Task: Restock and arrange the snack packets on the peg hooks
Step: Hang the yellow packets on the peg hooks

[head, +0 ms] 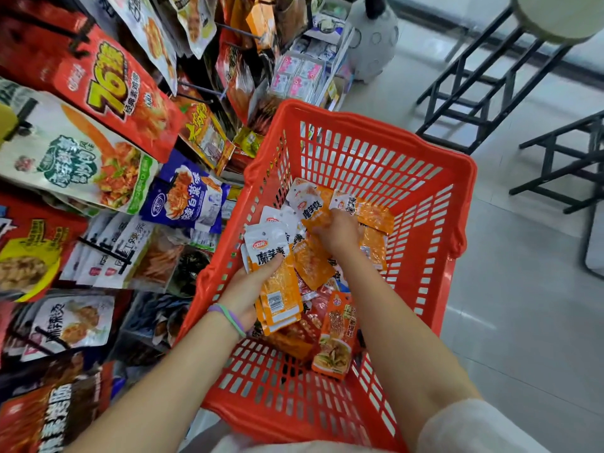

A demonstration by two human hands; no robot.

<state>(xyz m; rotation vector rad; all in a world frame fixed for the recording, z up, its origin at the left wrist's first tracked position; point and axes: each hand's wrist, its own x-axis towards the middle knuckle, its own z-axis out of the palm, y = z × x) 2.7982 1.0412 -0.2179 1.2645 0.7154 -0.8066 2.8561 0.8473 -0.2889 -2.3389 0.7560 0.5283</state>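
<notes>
A red plastic basket stands on the floor in front of me, with several small orange-and-white snack packets loose inside. My left hand grips a stack of these packets over the basket's left side, thumb across the top packet. My right hand reaches deeper into the basket and its curled fingers grasp an orange packet among the pile. A taller orange packet leans in the basket near my right forearm.
To the left, peg hooks carry many hanging snack bags in red, white and blue. Black metal stool frames stand on the pale tiled floor at the right. A grey round object sits at the back.
</notes>
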